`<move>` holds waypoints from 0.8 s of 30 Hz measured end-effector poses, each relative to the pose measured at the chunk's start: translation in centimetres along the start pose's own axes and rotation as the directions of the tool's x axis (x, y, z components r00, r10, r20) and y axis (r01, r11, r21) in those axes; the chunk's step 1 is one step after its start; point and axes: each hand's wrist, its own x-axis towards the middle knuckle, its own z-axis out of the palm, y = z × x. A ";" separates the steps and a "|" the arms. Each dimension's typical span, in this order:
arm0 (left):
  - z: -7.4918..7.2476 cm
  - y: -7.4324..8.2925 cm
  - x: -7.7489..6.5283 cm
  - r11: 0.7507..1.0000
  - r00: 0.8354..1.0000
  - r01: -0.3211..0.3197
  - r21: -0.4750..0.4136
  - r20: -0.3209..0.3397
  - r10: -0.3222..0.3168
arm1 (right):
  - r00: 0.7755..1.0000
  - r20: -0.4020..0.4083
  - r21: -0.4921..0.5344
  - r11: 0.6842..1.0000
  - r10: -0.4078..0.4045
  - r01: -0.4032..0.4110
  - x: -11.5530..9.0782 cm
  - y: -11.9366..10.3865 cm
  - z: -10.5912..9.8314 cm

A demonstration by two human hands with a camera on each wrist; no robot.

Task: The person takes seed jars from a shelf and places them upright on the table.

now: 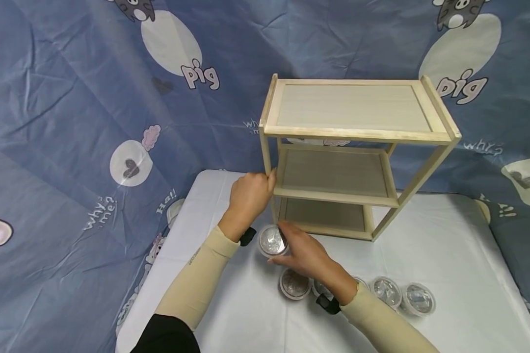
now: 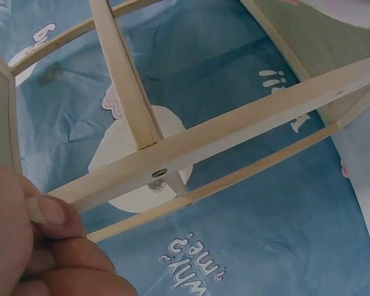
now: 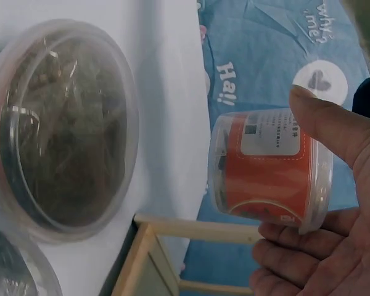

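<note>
My left hand [image 1: 249,196] grips the front left post of a small three-tier wooden shelf [image 1: 355,133]; in the left wrist view the thumb and curled fingers [image 2: 68,259] close round the frame's wood [image 2: 216,139]. A clear lidded plastic tub [image 3: 262,169] with an orange label is held in my right hand [image 1: 306,252], thumb on one side and fingers on the other. From the head view this tub [image 1: 271,240] is beside the shelf's lower left corner. In the right wrist view, it appears raised off the white tabletop [image 3: 166,123].
A similar tub with dark contents [image 1: 295,284] stands just below my right hand. Others, including one clear-lidded tub [image 1: 386,291] and the rightmost tub [image 1: 418,299], line up to the right, partly behind my forearm. Blue printed cloth [image 1: 92,98] hangs behind the table.
</note>
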 end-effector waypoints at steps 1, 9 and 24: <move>0.0 0.0 0.0 1.000 1.000 -0.003 0.001 -0.005 0.003 | 1.000 0.006 -0.003 1.000 -0.006 0.006 0.0 0.0 0.1; 0.0 0.0 0.0 1.000 1.000 -0.010 0.012 -0.019 0.010 | 0.999 0.022 -0.014 0.999 -0.034 0.034 -0.1 -0.5 0.8; 0.1 0.0 0.0 1.000 1.000 0.012 -0.006 0.008 -0.012 | 0.988 0.071 -0.060 0.988 -0.136 0.140 -0.8 -0.3 3.5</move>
